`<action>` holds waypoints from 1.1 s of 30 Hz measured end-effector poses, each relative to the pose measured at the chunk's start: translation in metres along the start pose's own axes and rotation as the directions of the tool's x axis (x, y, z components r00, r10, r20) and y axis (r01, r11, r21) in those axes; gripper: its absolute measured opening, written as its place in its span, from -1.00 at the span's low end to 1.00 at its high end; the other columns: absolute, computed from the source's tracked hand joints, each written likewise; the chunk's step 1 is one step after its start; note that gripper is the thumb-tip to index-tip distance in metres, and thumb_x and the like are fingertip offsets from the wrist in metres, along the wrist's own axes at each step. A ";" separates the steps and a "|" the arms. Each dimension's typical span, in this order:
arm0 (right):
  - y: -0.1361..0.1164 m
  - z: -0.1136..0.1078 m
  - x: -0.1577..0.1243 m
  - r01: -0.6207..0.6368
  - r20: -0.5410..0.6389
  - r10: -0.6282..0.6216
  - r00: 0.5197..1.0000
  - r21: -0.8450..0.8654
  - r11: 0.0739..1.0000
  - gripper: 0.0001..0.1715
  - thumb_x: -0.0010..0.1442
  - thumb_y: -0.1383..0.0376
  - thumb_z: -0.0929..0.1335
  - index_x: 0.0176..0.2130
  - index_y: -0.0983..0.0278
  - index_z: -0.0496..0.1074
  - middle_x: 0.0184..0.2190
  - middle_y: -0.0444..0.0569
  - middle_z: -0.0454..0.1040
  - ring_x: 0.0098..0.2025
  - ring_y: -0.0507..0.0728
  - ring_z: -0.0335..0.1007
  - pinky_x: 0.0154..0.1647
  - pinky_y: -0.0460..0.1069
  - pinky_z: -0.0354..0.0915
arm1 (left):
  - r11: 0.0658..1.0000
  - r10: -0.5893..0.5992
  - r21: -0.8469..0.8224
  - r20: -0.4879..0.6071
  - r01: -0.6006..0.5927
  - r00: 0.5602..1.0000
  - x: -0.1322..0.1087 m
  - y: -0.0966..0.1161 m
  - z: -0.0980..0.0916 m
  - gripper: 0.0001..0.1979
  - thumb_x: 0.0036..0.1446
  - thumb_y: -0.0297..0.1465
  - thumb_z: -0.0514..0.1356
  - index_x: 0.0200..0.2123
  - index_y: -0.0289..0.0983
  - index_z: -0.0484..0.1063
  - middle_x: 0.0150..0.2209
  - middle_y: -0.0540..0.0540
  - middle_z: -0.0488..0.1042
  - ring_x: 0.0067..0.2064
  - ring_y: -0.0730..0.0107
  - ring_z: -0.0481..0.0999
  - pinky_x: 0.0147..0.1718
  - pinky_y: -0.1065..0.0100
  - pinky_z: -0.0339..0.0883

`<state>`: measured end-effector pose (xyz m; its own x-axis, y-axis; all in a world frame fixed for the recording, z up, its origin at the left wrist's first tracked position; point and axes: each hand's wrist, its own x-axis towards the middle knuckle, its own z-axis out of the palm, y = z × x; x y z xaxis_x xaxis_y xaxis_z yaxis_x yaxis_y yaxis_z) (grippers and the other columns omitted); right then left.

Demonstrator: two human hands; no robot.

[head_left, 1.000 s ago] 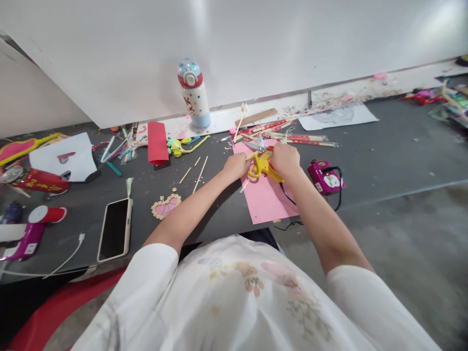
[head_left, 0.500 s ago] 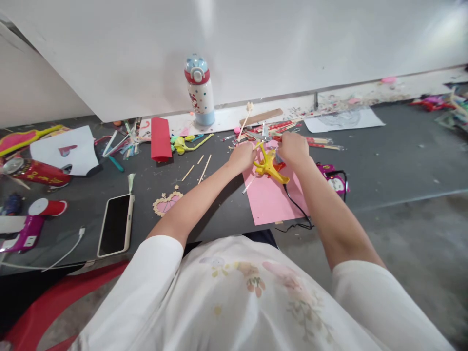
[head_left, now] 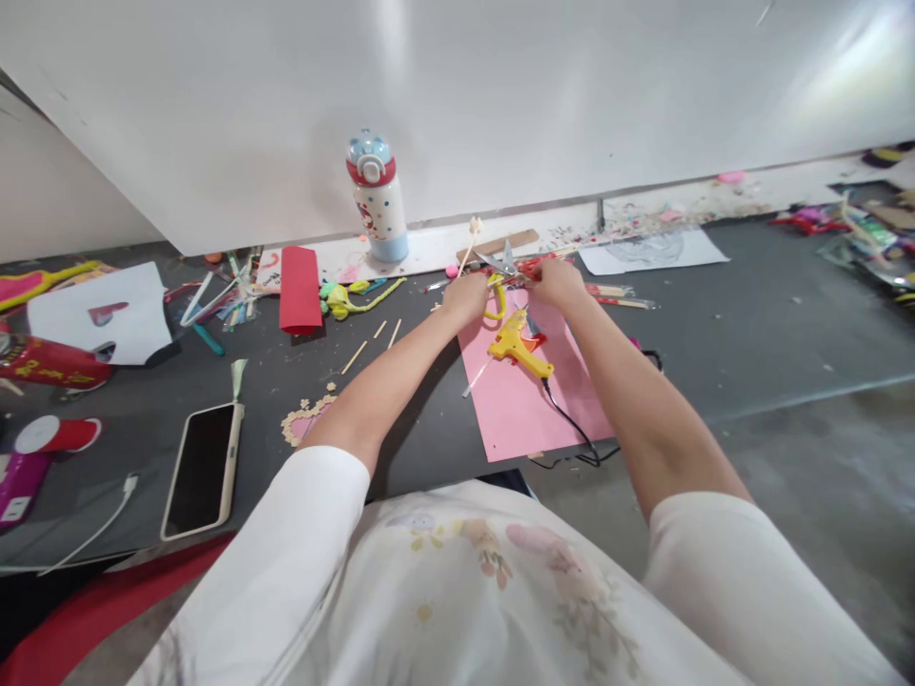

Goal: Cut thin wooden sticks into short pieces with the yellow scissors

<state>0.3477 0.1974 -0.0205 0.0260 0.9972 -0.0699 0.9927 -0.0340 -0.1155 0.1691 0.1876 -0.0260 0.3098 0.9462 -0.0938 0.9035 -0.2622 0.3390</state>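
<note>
A pair of scissors [head_left: 506, 265] with spread metal blades lies between my hands, over the top of the pink sheet [head_left: 515, 419]. My left hand [head_left: 466, 297] has its fingers closed at the yellow handle loop. My right hand [head_left: 561, 283] is closed at the other handle side, where red shows by the fingertips; its exact grip is partly hidden. Just below, a yellow glue gun [head_left: 520, 348] rests on the pink sheet. Behind my left hand rises a thin stick [head_left: 466, 250] with a small flower-like tip; whether the hand holds it I cannot tell.
A bottle [head_left: 378, 205] stands at the back. Red-wrapped sticks [head_left: 619, 297] lie right of my right hand. Left are a red folded card [head_left: 300, 289], a phone [head_left: 202, 469], a heart-shaped piece [head_left: 296, 424] and a can [head_left: 57, 362]. The glue gun's black cord [head_left: 568, 410] runs to the table edge.
My hands have shifted slightly away from me relative to the table, along with the scissors. The yellow loop now sits apart from the glue gun, which it overlapped before. The view has tilted.
</note>
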 end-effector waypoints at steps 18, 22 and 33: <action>-0.029 -0.027 -0.018 0.056 -0.017 -0.055 0.998 0.035 0.998 -0.62 0.05 0.43 0.28 -0.13 0.31 0.51 -0.09 0.10 0.55 -0.02 0.26 0.43 -0.07 0.04 0.29 | 0.993 0.054 0.107 0.037 -0.057 0.998 -0.027 0.004 -0.030 -0.72 0.22 -0.44 -0.01 -0.09 -0.35 0.42 -0.10 -0.30 0.52 -0.04 0.11 0.53 -0.12 0.26 0.37; -0.054 -0.030 -0.034 0.117 -0.024 -0.115 0.993 0.089 0.989 -0.62 0.10 0.41 0.26 -0.10 0.32 0.51 -0.09 0.09 0.56 -0.01 0.25 0.44 -0.05 0.02 0.28 | 0.991 0.009 0.135 0.013 -0.010 1.000 -0.048 -0.012 -0.042 -0.70 0.22 -0.42 -0.03 -0.11 -0.33 0.45 -0.11 -0.32 0.52 -0.04 0.06 0.53 -0.11 0.21 0.35; -0.145 -0.010 -0.099 0.287 -0.054 -0.332 0.942 0.646 0.707 -0.75 0.07 0.38 0.33 -0.22 0.32 0.53 -0.29 -0.01 0.58 -0.23 0.08 0.49 -0.16 -0.04 0.34 | 0.988 -0.114 0.109 0.030 0.110 0.993 -0.144 -0.092 -0.072 -0.70 0.21 -0.28 -0.01 -0.20 -0.28 0.47 -0.22 -0.19 0.55 -0.18 0.23 0.51 -0.24 0.34 0.28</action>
<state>0.2026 0.1047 0.0129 -0.2991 0.9539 0.0263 0.6336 0.2192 -0.7420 0.0200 0.0895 0.0237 0.2131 0.9639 -0.1597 0.9591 -0.1752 0.2224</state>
